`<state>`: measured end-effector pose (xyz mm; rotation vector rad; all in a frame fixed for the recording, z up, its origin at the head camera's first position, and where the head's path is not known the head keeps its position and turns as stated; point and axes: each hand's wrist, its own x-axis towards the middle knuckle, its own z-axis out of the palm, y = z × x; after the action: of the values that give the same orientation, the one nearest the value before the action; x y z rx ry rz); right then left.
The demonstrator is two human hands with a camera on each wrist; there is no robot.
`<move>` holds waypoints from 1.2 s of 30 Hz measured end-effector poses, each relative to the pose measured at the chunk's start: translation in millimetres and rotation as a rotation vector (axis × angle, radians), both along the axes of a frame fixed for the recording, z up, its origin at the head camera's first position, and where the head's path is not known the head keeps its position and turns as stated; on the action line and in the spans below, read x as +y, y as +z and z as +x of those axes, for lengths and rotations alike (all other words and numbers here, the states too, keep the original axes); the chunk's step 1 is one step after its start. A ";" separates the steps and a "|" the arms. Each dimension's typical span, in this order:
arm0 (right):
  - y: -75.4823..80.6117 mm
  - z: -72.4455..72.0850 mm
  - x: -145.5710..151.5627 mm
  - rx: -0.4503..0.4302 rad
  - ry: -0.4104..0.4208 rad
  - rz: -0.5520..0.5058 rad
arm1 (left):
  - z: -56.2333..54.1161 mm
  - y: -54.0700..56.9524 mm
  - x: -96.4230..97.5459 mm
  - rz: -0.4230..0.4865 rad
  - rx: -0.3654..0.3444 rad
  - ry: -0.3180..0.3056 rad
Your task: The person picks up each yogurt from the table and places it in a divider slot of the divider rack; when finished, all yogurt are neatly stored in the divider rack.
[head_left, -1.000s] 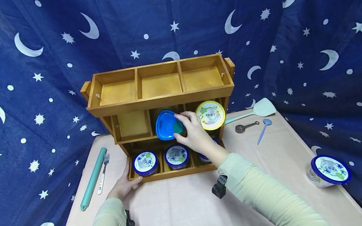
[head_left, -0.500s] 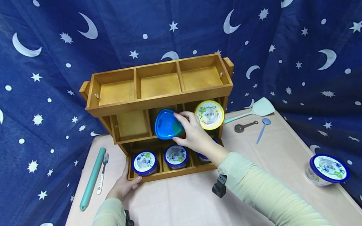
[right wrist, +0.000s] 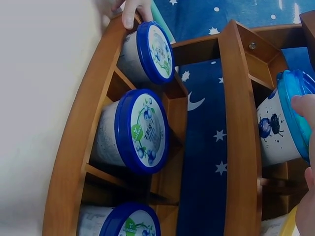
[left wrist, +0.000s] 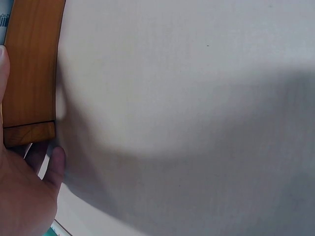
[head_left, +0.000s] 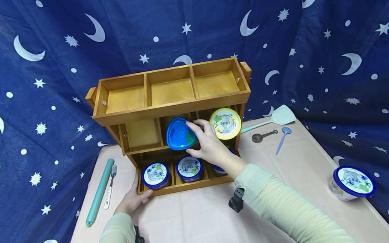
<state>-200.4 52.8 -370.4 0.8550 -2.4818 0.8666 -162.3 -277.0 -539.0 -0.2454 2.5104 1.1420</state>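
Observation:
My right hand (head_left: 207, 142) grips a tub with a blue translucent lid (head_left: 179, 133), thumb and fingers at the lid's right side. In the right wrist view the tub's white, spotted wall (right wrist: 272, 130) sits in the middle tier of a wooden rack (head_left: 172, 110), in its centre compartment. To the right of it in that tier is a yellow-lidded tub (head_left: 226, 123). At the rack's lower left corner, my left hand (head_left: 132, 199) holds the bottom tray, thumb along its front edge. The left wrist view shows fingers (left wrist: 55, 167) curled past the tray's corner.
In the bottom tray stand several blue-lidded tubs (head_left: 155, 175). Another blue-lidded tub (head_left: 352, 182) is by the table's right edge. A spatula (head_left: 282, 115), a measuring spoon (head_left: 258, 138) and a blue spoon (head_left: 283, 140) lie right; a fork (head_left: 110, 186) and a green stick-like object (head_left: 100, 192) lie left.
The tub in my right hand has shifted very slightly, and its lid looks a little more tilted than a second ago. My left hand stays in place on the rack.

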 end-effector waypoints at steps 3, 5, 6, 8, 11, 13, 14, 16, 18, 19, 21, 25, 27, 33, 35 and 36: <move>-0.4 0.6 1.4 0.019 0.010 -0.005 | -0.1 -0.5 -0.3 -0.007 0.002 -0.002; -0.4 0.9 3.3 0.029 0.023 -0.016 | 0.2 -0.2 -0.3 -0.011 0.003 -0.003; -0.3 1.1 4.7 0.033 0.031 -0.022 | 0.2 -0.2 -0.2 -0.014 0.004 -0.004; 0.4 2.0 7.9 0.039 0.045 -0.030 | 0.2 -0.4 -0.4 -0.010 0.005 -0.005; 2.8 4.1 13.9 0.039 0.062 -0.039 | 0.2 -0.6 -0.4 -0.002 0.007 -0.007; 5.2 5.7 18.1 0.039 0.069 -0.041 | -0.1 -0.9 -0.5 -0.001 0.007 -0.006; 6.7 6.8 20.2 0.036 0.071 -0.044 | -0.2 -0.9 -0.5 -0.004 0.005 -0.005; 9.8 9.2 24.7 0.034 0.074 -0.047 | -0.5 -1.2 -0.7 0.002 0.001 0.001; 12.9 12.0 30.1 0.031 0.076 -0.056 | -0.7 -1.9 -0.9 0.013 -0.008 0.011; 14.2 13.2 33.3 0.032 0.076 -0.058 | -0.6 -1.8 -0.8 0.022 -0.012 0.016; 17.2 15.5 40.4 0.039 0.080 -0.063 | -0.7 -1.8 -0.8 0.037 -0.016 0.023; 20.8 17.7 57.6 0.028 0.061 -0.066 | 0.2 0.9 -0.1 0.026 -0.012 0.016; 22.0 18.2 66.7 0.011 0.042 -0.069 | 0.9 2.6 0.2 0.012 -0.007 0.009; 24.5 18.7 92.8 -0.006 -0.004 -0.059 | 2.6 5.5 1.3 0.008 -0.004 0.005; 24.0 18.4 101.7 0.000 -0.025 -0.055 | 2.5 5.1 1.3 0.011 -0.011 0.008; 23.6 17.9 106.1 0.004 -0.036 -0.054 | 2.6 5.0 1.4 0.011 -0.012 0.009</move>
<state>-182.5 158.9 -346.8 0.7910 -2.4508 0.9142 -159.7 -275.6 -534.0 -0.2605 2.4945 1.1541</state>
